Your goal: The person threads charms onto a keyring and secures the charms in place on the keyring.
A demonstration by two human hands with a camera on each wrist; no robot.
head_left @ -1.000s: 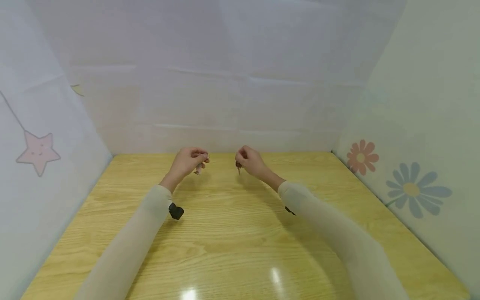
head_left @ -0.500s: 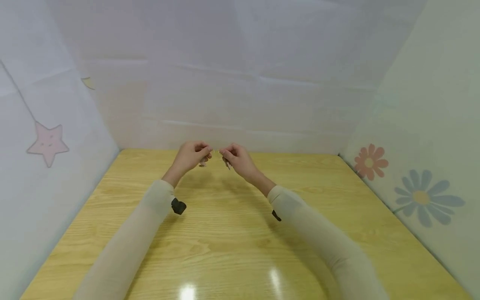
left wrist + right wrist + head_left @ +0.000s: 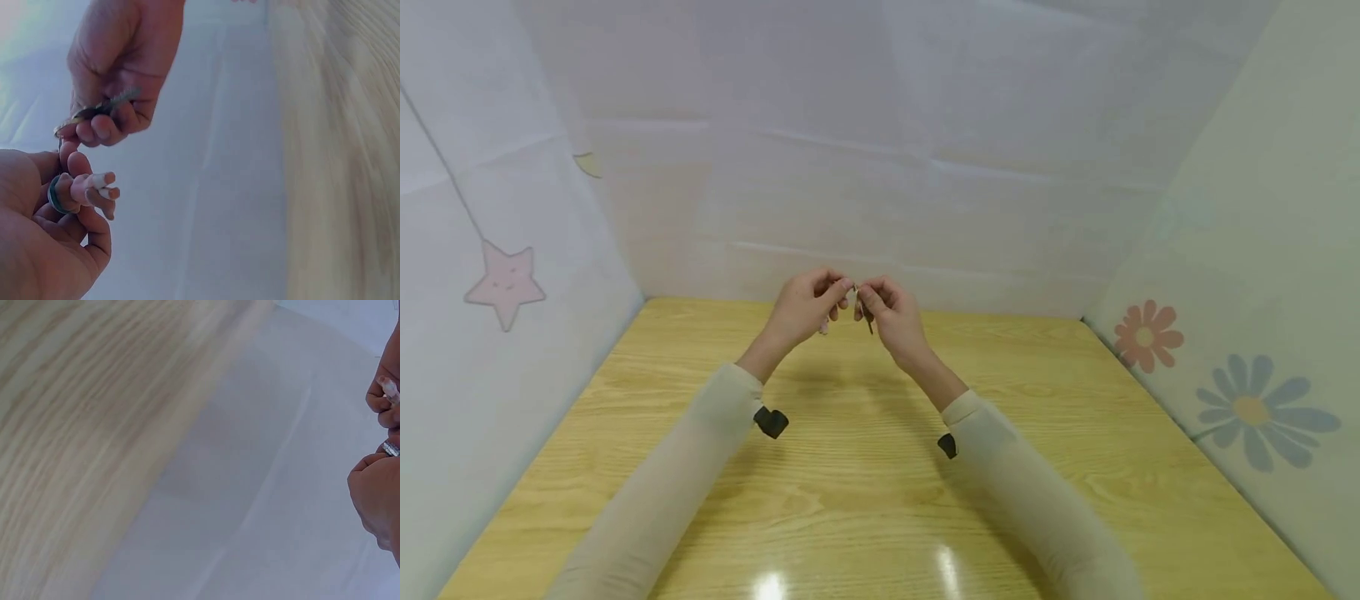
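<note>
Pink little figure charm (image 3: 87, 189) on its dark ring sat pinched in the left hand (image 3: 805, 304), fingers curled round it, held up above the light wooden worktop (image 3: 865, 467). Just beside it, the right hand (image 3: 887, 312) gripped a silvery metal key (image 3: 103, 106) on a split ring. Looked like the joining step; next would need fine threading of ring onto ring.

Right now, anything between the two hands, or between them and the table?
Head view: left hand and right hand meet fingertip to fingertip around a small metal key. Nothing lies between them and the bare light wooden table below.
</note>
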